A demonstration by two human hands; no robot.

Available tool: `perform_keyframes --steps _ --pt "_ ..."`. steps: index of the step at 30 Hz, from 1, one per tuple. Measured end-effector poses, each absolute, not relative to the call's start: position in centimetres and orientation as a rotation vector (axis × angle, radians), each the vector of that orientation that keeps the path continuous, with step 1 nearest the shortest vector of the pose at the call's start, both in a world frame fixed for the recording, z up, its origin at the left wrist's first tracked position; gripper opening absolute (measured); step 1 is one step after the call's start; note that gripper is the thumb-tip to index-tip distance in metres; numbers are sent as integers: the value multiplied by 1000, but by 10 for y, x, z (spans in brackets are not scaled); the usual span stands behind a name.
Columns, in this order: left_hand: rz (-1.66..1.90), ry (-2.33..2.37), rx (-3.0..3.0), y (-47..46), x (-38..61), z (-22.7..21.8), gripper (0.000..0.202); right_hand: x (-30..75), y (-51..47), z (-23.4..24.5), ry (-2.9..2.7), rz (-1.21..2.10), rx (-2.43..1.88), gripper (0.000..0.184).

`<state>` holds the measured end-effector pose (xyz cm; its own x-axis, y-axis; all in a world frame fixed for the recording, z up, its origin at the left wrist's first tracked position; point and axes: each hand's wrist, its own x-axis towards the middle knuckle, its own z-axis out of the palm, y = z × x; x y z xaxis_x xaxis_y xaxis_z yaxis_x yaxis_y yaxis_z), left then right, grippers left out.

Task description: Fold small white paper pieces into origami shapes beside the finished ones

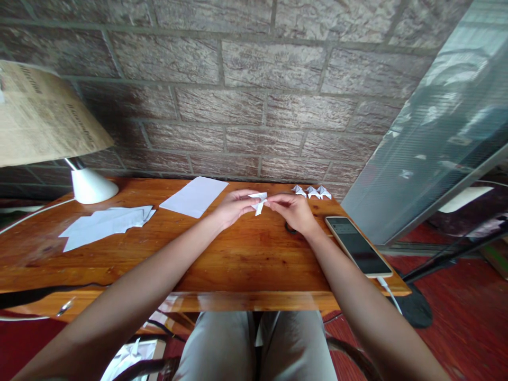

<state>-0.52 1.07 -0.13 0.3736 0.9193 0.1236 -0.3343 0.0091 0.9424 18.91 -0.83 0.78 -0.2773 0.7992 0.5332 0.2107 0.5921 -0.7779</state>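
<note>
Fingers [245, 203] of the left hand [231, 209] and right hand [297, 212] close on the paper [260, 196] from opposite sides, both touching it, above the surface [246, 259]; its wider part lies crosswise, a narrow tail pointing down.

Brick wall [273, 63] brightest mid-frame, dimmer left; pale glare along table front [254, 302]; frame edges stretched.

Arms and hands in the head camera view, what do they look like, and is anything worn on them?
The left hand and right hand are ungloved, with slender fingers. The left forearm and right forearm are bare, with no sleeve, watch or bracelet in view. Rings are too small to rule out. Below, the person wears pale greyish trousers.
</note>
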Motion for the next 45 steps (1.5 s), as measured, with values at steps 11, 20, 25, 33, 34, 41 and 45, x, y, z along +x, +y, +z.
perform_keyframes --steps 11,20,25,33,34,41,45 --pt "1225 660 1154 7 3 -2 36 178 -7 7 -1471 966 -897 30" --pt "1206 740 1293 -1 6 3 48 171 -7 3 -1278 1113 -858 26" --pt "1240 764 1375 -1 6 4 38 172 -7 3 -1334 1059 -876 28" --pt "1310 809 1355 0 6 4 34 174 -9 5 -1426 976 -881 27" --pt "1314 815 1369 0 6 4 33 174 -9 5 -1429 965 -880 27" --pt "1354 841 1438 0 4 5 29 173 -12 4 -1473 911 -860 30" --pt "1371 836 1462 1 4 4 28 172 -12 4 -1485 875 -851 27"
